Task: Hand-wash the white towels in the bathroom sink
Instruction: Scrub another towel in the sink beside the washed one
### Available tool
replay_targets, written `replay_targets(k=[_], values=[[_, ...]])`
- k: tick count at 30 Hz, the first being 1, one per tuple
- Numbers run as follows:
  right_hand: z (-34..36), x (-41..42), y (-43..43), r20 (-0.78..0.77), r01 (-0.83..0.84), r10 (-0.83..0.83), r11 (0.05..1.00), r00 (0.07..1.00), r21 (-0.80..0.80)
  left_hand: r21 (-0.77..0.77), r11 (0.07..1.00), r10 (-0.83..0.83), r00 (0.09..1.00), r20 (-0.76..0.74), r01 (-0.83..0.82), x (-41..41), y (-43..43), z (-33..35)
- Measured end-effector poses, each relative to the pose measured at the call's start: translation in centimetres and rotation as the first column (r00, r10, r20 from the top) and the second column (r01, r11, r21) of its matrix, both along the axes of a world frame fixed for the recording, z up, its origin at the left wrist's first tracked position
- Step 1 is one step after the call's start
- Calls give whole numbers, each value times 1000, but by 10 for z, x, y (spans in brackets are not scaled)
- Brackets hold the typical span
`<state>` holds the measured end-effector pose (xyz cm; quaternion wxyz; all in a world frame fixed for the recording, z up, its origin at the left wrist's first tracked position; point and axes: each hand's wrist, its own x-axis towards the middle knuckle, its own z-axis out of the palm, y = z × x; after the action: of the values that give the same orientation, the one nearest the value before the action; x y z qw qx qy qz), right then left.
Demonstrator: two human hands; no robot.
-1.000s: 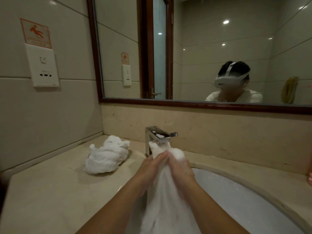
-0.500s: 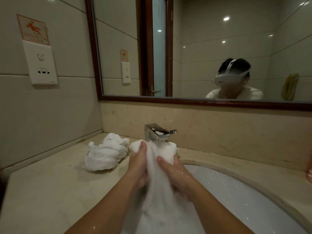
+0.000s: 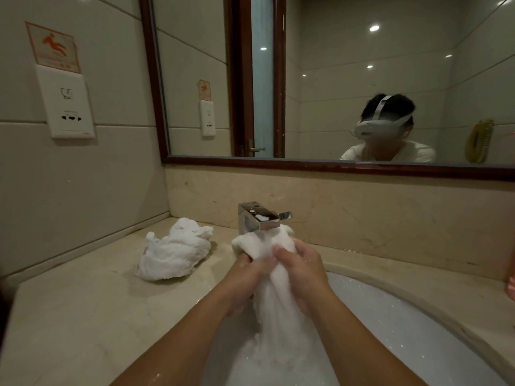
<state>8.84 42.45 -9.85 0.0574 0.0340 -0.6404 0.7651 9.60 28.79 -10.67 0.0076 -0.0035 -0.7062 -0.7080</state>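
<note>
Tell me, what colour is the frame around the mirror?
Dark reddish-brown, like wood. The mirror frame shows best in the head view, the only one here.

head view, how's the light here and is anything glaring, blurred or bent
Head view: dim, warm light; ceiling lamps glare as bright dots in the wood-framed wall mirror; the wide lens bows its frame and the white sink basin; the wet white towel gripped by the left hand and right hand looks washed out and soft; the crumpled white towel shows more texture.

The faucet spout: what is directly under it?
The top of a white towel, which the left hand and right hand grip over the sink. The towel covers the faucet outlet, so running water cannot be seen.
</note>
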Motion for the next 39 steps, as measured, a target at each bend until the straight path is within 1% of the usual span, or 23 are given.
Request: replay_targets(k=[2, 4, 5, 7, 8, 10, 11, 13, 15, 17, 20, 22, 24, 25, 27, 28, 29, 31, 33, 34, 36, 38, 39], values=[[-1, 4, 2, -50, 42, -34, 988, 998, 151, 46, 995, 90, 995, 37, -91, -2, 2, 3], [-5, 4, 2, -29, -10, 19, 962, 999, 273, 33, 982, 186, 981, 61, -188, -5, 3, 7], [-6, 5, 0, 8, -70, 70, 962, 997, 265, 99, 974, 195, 978, 74, -202, -8, 1, 7], [-13, 1, -1, 107, -154, 135, 969, 985, 195, 301, 931, 187, 978, 96, -207, -8, -2, 11], [-16, 0, -2, 165, -172, 143, 969, 976, 175, 354, 915, 170, 980, 99, -194, -9, -5, 11], [-23, -4, -4, 258, -204, 159, 966, 953, 157, 382, 904, 167, 981, 98, -192, -13, -9, 8], [-25, -6, -7, 274, -199, 164, 974, 948, 106, 346, 906, 228, 970, 87, -244, -11, -9, 10], [-24, -6, -14, 216, -150, 147, 989, 965, -3, 260, 924, 281, 959, 34, -280, -3, -6, 15], [-17, -8, -16, 156, -54, 70, 993, 985, -108, 125, 961, 251, 968, -18, -247, 0, -6, 13], [-10, -9, -14, 178, -7, 43, 980, 983, -201, 18, 985, 170, 982, -78, -170, 4, -5, 12], [3, -7, -10, 235, 9, 89, 922, 968, -387, -75, 994, 75, 996, -48, -79, 3, -9, 4], [11, -4, -8, 244, 8, 111, 898, 963, -441, -105, 994, 30, 998, -54, -36, 2, -8, -1], [12, -3, -8, 203, -18, 101, 926, 974, -376, -98, 995, 11, 998, -65, -18, 0, -7, -5], [11, -2, -8, 167, -21, 74, 955, 983, -296, -81, 996, 33, 998, -59, -38, -1, -5, -4], [2, -4, -6, 53, -15, 18, 998, 998, -53, -16, 992, 122, 990, -64, -123, -6, -2, 1], [-1, -1, -5, 12, -27, 26, 997, 1000, 71, 3, 984, 176, 983, -50, -176, -10, -2, 3], [-5, -1, -4, 30, -73, 69, 987, 997, 146, 6, 971, 237, 971, -31, -237, -12, -2, 7], [-11, -2, -6, 198, -218, 193, 969, 961, 117, 26, 937, 347, 937, 37, -348, -13, -4, 10], [-18, -2, -11, 263, -260, 232, 963, 937, 77, 103, 924, 365, 929, 58, -369, -11, -6, 11], [-22, -5, -14, 276, -259, 242, 966, 930, 27, 138, 929, 339, 939, 57, -344, -11, -6, 10], [-19, -4, -17, 255, -210, 214, 977, 943, -40, 179, 939, 293, 956, 26, -293, -11, -6, 8], [-12, -10, -21, 204, -106, 106, 994, 973, -10, 109, 961, 259, 966, -15, -256, -3, -3, 10], [-7, -12, -23, 224, -42, 37, 999, 974, 17, 74, 972, 225, 974, -31, -223, -1, -2, 9]])
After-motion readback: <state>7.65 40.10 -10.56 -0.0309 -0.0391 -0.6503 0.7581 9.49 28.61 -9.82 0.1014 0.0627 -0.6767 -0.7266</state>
